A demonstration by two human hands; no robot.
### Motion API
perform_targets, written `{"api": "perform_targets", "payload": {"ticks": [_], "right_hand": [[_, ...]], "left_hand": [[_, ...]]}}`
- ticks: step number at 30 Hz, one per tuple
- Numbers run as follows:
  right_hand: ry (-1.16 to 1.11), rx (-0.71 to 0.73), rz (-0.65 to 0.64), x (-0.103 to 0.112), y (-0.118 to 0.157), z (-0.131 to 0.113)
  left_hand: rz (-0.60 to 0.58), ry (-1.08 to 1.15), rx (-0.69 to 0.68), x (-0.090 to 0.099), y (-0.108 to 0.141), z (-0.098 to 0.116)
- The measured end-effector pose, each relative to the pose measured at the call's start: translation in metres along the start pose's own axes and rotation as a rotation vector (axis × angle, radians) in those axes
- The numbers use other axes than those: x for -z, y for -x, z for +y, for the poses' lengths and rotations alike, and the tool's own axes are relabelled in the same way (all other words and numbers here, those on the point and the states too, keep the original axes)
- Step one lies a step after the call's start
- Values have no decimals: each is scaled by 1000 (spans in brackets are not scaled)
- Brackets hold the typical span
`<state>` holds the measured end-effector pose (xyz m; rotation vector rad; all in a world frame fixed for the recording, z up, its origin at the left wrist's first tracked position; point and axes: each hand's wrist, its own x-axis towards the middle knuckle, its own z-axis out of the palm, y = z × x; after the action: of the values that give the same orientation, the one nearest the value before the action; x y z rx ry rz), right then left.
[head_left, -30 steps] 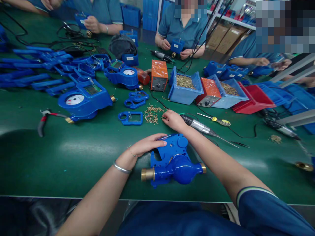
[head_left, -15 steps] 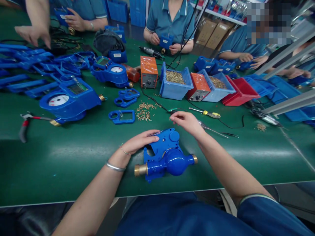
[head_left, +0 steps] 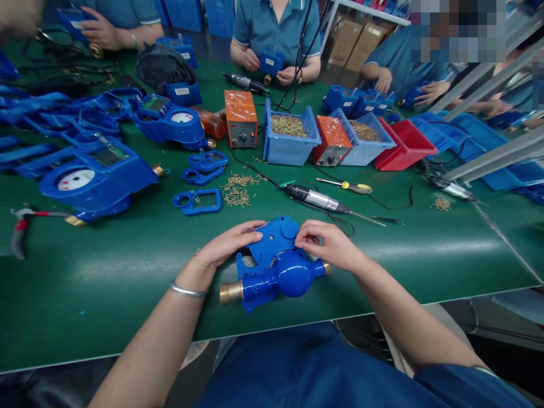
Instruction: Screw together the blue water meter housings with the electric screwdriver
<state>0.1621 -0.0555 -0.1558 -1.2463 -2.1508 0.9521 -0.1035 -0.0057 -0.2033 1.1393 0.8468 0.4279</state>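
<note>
Left hand (head_left: 229, 243) loosely grips blue meter (head_left: 293, 275) | right hand (head_left: 330, 243) pinched, contents unclear | apparent placing; wants precise fingertips

Co-worker's hand (head_left: 19, 18) — blurred (cut off).

The meter body (head_left: 293, 274) is smooth, glossy blue, looking like painted metal, with ridged, brassy metal at its threaded end (head_left: 231, 293); the plate (head_left: 272, 241) beside it looks like duller blue plastic. The tabletop (head_left: 161, 317) is smooth green with a soft sheen. The bangle (head_left: 189, 292) is shiny silvery metal, and the bins (head_left: 293, 148) look like smooth plastic. The cartons (head_left: 346, 42) are matt brown cardboard.
</note>
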Motion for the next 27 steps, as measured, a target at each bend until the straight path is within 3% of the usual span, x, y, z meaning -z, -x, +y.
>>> {"api": "perform_targets", "payload": {"ticks": [20,27], "right_hand": [[-20,-18,-9,-2,-1,5],[68,-67,111,-3,-3,17]], "left_hand": [[6,-15,16,3,-1,-3],[-2,-19,24,2,0,-1]]}}
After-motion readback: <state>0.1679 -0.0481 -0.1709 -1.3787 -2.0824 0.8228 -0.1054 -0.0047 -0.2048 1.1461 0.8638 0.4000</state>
